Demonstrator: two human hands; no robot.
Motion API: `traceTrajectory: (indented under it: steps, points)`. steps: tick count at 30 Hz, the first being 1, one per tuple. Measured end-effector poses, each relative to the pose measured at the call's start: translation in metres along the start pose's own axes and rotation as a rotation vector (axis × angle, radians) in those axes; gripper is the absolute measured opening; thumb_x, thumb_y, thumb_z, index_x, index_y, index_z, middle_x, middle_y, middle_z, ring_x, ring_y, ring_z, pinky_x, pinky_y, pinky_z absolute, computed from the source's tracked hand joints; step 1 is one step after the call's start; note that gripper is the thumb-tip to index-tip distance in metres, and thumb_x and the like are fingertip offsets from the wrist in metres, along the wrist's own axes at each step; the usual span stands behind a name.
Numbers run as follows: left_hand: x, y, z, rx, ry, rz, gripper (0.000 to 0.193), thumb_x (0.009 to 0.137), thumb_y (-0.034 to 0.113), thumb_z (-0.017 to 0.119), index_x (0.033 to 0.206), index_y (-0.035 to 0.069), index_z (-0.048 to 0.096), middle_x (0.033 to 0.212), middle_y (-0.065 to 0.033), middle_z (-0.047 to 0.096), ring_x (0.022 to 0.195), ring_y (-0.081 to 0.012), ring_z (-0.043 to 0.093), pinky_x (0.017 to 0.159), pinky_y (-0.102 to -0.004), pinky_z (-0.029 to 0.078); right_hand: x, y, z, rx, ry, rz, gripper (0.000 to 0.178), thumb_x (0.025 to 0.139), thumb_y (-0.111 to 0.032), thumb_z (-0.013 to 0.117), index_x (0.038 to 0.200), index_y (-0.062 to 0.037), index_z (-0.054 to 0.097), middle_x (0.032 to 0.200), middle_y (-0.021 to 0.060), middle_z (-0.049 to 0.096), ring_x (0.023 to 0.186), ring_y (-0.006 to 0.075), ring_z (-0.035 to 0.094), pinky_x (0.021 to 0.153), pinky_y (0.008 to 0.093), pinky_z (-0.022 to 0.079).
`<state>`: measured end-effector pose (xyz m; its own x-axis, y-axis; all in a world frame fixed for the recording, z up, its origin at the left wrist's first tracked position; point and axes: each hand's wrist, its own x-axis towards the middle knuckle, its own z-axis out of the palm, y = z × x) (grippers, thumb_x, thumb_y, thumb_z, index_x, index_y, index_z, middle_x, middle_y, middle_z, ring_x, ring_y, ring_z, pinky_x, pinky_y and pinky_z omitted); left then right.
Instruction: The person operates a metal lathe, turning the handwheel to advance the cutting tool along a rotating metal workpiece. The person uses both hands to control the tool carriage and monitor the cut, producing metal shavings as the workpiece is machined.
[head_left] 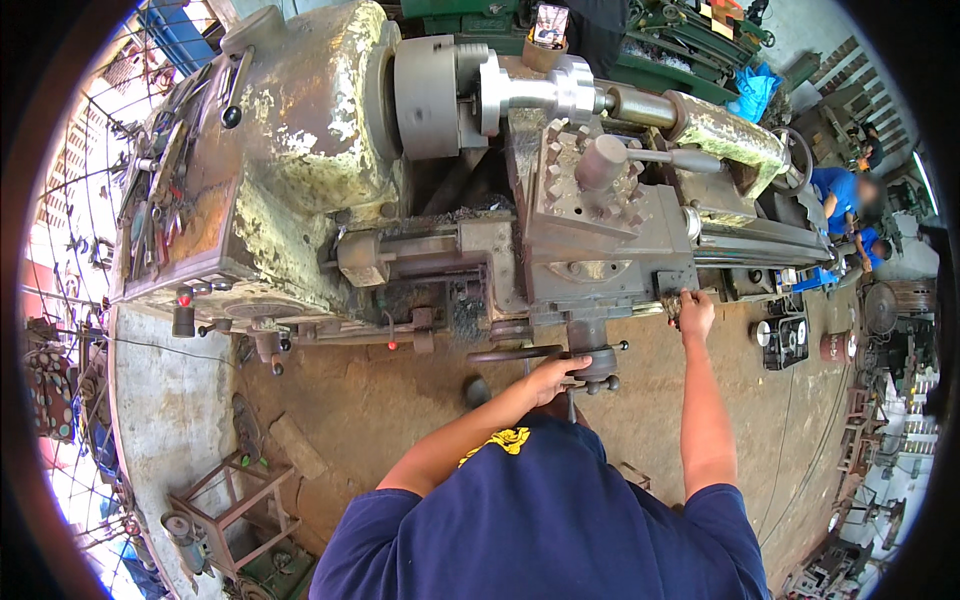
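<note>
Head view, from the left: a tray of hand tools (165, 215) lies along the end of the worn headstock (300, 125), and the grey chuck (425, 97) sticks out from its right side. Next comes the bright metal workpiece (530, 95), set between the chuck and the tailstock (730, 140); whether it is spinning, I cannot tell. Below and in front of it sits the square tool post (590, 185) on its slide. Nearer the person, the left hand (552, 380) rests against the dark crank hub (594, 362), thumb along it; its other fingers are partly hidden, so I cannot tell how firmly they close. Further right, the right hand (697, 315) is curled, fingers pinching a small handle at the slide's right edge. Beyond, a co-worker in blue (836, 190) is near the tailstock end. My reading is that the step in hand is setting the slide's position by its two controls. The next move would seem to call for small, even turns, with the tool's gap to the workpiece watched closely.
</note>
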<state>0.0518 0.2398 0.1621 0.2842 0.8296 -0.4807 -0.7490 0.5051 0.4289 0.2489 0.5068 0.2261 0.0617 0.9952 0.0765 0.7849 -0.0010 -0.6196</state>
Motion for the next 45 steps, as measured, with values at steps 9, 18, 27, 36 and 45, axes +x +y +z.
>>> traceTrajectory:
  steps: [9, 18, 27, 36, 45]
  points:
    - [-0.003, 0.005, 0.004, -0.002, 0.055, -0.044, 0.047, 0.088, 0.039, 0.072, 0.121, 0.006, 0.062, 0.116, -0.0051, 0.066, 0.109, -0.0181, 0.057, 0.093, -0.0318, 0.044, -0.002, -0.003, -0.001, -0.055, 0.017, -0.049, 0.03, 0.086, -0.029, 0.07, 0.09, 0.0007, 0.07, 0.081, 0.0181, 0.07, 0.077, 0.0334, 0.067, 0.074, 0.0403, 0.051]
    - [-0.01, 0.01, 0.011, 0.056, 0.036, 0.003, 0.045, 0.089, 0.039, 0.07, 0.118, 0.006, 0.063, 0.112, -0.0056, 0.067, 0.105, -0.0165, 0.06, 0.094, -0.0342, 0.044, -0.005, -0.011, -0.005, -0.08, -0.018, -0.018, 0.027, 0.087, -0.026, 0.07, 0.09, 0.0009, 0.071, 0.08, 0.0152, 0.071, 0.075, 0.0279, 0.068, 0.069, 0.0407, 0.051]
    - [-0.009, 0.01, 0.017, 0.062, 0.106, 0.029, 0.045, 0.089, 0.035, 0.071, 0.12, 0.005, 0.061, 0.108, -0.0069, 0.069, 0.098, -0.0169, 0.065, 0.092, -0.0343, 0.048, -0.007, -0.011, -0.004, 0.018, -0.021, -0.07, 0.028, 0.09, -0.024, 0.068, 0.09, 0.0032, 0.068, 0.069, 0.015, 0.067, 0.048, 0.023, 0.062, 0.045, 0.0384, 0.048]
    - [-0.011, 0.009, 0.017, 0.078, 0.076, 0.073, 0.036, 0.09, 0.033, 0.069, 0.113, 0.005, 0.064, 0.1, -0.0068, 0.07, 0.09, -0.0163, 0.067, 0.088, -0.0331, 0.049, -0.007, -0.01, -0.003, 0.022, 0.006, -0.114, 0.027, 0.089, -0.023, 0.068, 0.089, 0.0035, 0.068, 0.069, 0.014, 0.067, 0.049, 0.0204, 0.062, 0.042, 0.0379, 0.047]
    - [-0.011, 0.005, 0.012, 0.112, 0.081, 0.071, 0.045, 0.087, 0.037, 0.071, 0.117, 0.004, 0.062, 0.106, -0.0082, 0.069, 0.098, -0.0195, 0.062, 0.094, -0.0397, 0.042, -0.014, -0.022, -0.007, 0.053, -0.014, -0.06, 0.026, 0.091, -0.022, 0.067, 0.09, 0.0038, 0.068, 0.07, 0.0113, 0.066, 0.048, 0.0182, 0.06, 0.04, 0.0351, 0.047]
